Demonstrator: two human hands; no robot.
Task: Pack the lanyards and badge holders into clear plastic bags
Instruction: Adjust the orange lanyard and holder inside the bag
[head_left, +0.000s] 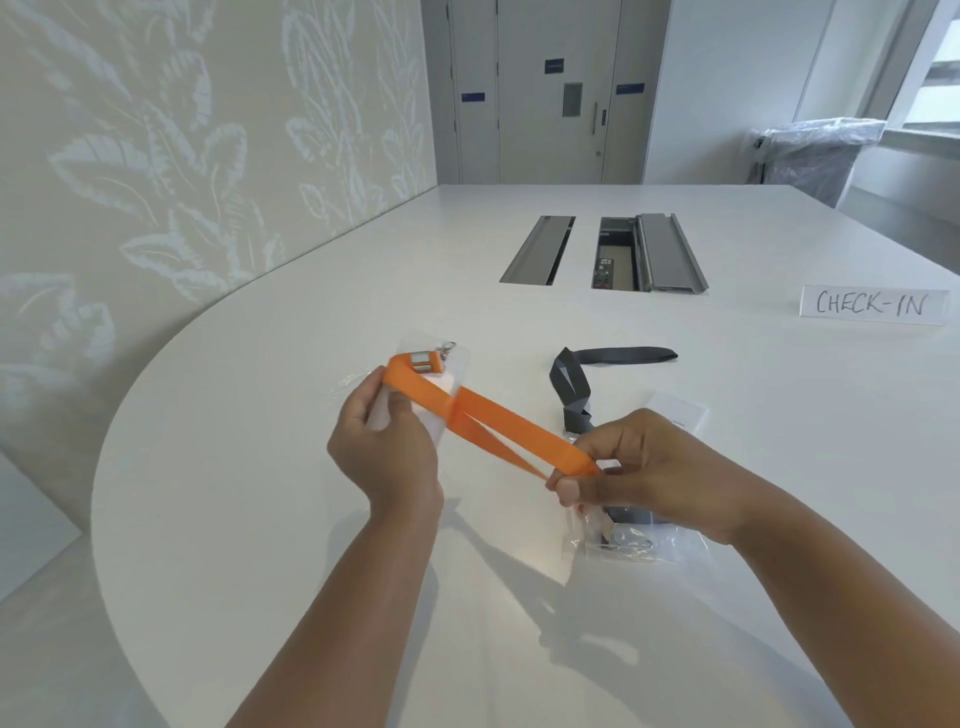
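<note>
Head view, orange lanyard (511, 427) stretched between both hands

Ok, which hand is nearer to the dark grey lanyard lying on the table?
Right. The right hand, pinching the orange lanyard, sits at the near end of the dark grey lanyard; the left hand holds the orange strap's other end, farther left.

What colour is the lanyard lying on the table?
Dark grey; the lanyard shows best in the head view.
</note>
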